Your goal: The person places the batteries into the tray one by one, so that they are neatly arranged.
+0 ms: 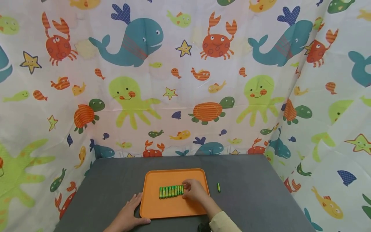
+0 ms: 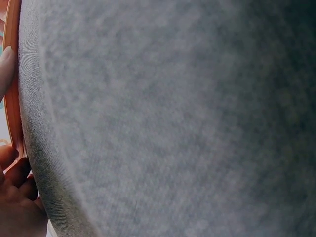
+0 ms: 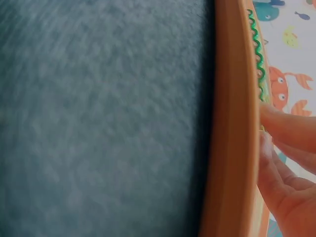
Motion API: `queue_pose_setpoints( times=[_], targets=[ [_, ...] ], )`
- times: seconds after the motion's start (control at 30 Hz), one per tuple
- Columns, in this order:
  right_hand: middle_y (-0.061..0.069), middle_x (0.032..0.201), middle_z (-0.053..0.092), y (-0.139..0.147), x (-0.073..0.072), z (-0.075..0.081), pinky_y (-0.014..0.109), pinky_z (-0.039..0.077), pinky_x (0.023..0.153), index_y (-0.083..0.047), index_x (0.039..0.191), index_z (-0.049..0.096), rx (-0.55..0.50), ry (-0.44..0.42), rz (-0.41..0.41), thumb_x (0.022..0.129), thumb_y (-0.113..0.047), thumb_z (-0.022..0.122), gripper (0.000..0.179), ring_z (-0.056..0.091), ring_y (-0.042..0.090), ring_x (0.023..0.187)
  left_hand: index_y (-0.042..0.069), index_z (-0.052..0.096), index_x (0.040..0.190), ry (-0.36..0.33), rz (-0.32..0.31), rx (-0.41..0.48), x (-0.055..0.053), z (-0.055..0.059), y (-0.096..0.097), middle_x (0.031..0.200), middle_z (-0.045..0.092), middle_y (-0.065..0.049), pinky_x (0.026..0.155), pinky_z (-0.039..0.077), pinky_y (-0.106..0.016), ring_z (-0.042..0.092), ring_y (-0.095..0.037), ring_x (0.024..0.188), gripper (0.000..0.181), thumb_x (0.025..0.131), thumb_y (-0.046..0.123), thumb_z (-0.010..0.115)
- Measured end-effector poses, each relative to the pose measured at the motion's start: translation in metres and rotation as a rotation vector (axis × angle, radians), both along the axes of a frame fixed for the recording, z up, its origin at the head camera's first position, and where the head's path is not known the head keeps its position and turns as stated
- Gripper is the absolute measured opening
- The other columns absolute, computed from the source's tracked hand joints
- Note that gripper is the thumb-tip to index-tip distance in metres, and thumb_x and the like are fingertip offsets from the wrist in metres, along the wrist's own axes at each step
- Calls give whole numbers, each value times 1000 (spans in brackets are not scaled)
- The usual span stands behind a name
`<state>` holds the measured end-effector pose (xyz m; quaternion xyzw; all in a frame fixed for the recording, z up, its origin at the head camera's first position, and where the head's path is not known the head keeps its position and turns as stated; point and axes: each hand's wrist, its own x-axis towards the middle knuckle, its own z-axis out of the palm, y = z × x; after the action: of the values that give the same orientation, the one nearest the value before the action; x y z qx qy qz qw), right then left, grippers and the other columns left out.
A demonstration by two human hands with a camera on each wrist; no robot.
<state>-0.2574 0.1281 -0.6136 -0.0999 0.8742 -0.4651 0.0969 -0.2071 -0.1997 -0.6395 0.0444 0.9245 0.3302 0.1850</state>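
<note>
On an orange tray (image 1: 171, 211) lies a side-by-side row of several green-and-yellow batteries (image 1: 168, 192). My right hand (image 1: 195, 190) reaches over the tray from the right and pinches the battery at the row's right end between thumb and fingers. In the right wrist view, the thumb and a finger (image 3: 289, 126) close on that end, mostly covering the battery. My left hand (image 1: 130, 212) touches the tray's near left corner, its fingers along the left side and its thumb by the front edge. The left wrist view shows the thumb (image 2: 6, 66) against the orange rim (image 2: 14, 108).
One loose battery (image 1: 218, 187) lies on the grey tabletop (image 1: 246, 193), right of the tray. A white curtain (image 1: 179, 87) printed with sea animals surrounds the table at the back and both sides. A small black object (image 1: 204, 227) shows by the right sleeve.
</note>
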Motion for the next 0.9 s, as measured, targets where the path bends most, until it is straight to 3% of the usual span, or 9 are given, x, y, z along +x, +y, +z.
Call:
queue_pose_setpoints(
  times=[0.27, 0.43, 0.6, 0.77, 0.9],
  targets=[
    [19, 110, 66, 18, 2, 10, 35, 59, 64, 2, 131, 62, -51, 20, 0, 81, 1, 82, 54, 67, 23, 86, 7, 30, 160, 11, -7, 1, 0, -1, -1, 164, 30, -21, 119, 14, -71, 21, -48, 151, 124, 65, 64, 86],
    [18, 113, 67, 39, 3, 17, 37, 60, 69, -3, 131, 64, 12, 85, -29, 83, -7, 82, 51, 66, 24, 91, 7, 29, 160, 5, -13, 21, 3, -2, -2, 164, 29, -20, 117, 12, -73, 18, -49, 151, 122, 67, 63, 86],
    [17, 112, 69, 65, 6, 17, 30, 57, 64, -4, 130, 66, 66, 155, -75, 82, -9, 83, 50, 63, 19, 83, 7, 29, 160, -9, -27, 42, 3, -5, -5, 164, 28, -20, 115, 12, -76, 16, -49, 151, 120, 69, 61, 85],
    [18, 117, 66, 93, 13, 20, 27, 54, 58, -4, 130, 66, 113, 166, -162, 81, -6, 84, 52, 61, 16, 77, 6, 29, 160, 1, -33, 44, 1, -5, -5, 164, 28, -20, 117, 11, -74, 17, -49, 151, 122, 68, 62, 86],
    [15, 124, 62, 115, 15, 16, 34, 56, 65, -8, 129, 68, 234, 170, -245, 76, -6, 88, 57, 61, 20, 85, 6, 29, 160, 11, -32, 42, 3, -3, -5, 164, 28, -20, 118, 11, -73, 17, -49, 151, 121, 68, 62, 85]
  ],
)
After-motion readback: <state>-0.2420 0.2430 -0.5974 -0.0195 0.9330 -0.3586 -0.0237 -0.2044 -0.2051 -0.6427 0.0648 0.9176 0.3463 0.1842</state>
